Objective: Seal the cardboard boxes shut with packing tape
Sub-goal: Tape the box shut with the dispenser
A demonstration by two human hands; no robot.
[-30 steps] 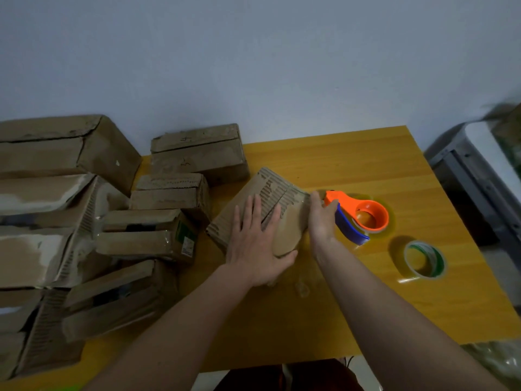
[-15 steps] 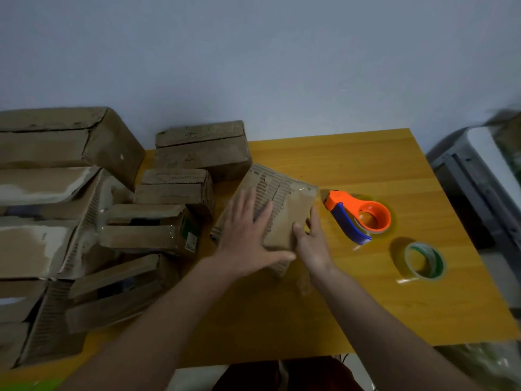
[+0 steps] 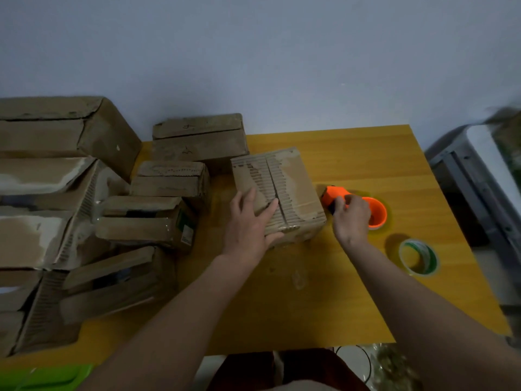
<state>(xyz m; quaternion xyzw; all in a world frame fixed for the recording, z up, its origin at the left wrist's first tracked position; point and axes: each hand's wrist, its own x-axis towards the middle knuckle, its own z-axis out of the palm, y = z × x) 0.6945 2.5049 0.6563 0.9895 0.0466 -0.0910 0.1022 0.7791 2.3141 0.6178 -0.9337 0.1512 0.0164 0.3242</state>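
A small cardboard box (image 3: 287, 187) stands in the middle of the yellow wooden table (image 3: 352, 292), its two top flaps closed along a centre seam, with torn paper showing the corrugation. My left hand (image 3: 251, 224) rests flat on the box's near left top, fingers spread. To the right of the box lies an orange tape dispenser (image 3: 363, 207) with a blue part. My right hand (image 3: 351, 218) curls over its handle. A loose roll of tape (image 3: 418, 256) with a green core lies further right.
Several worn cardboard boxes (image 3: 169, 221) are piled along the table's left side and back, some with open flaps. A grey and white appliance (image 3: 479, 179) stands off the table's right edge. A green object (image 3: 50, 376) shows at the bottom left.
The box has been turned and set upright with its seam facing up. My right hand has left the box and moved right onto the tape dispenser. My left hand stays on the box.
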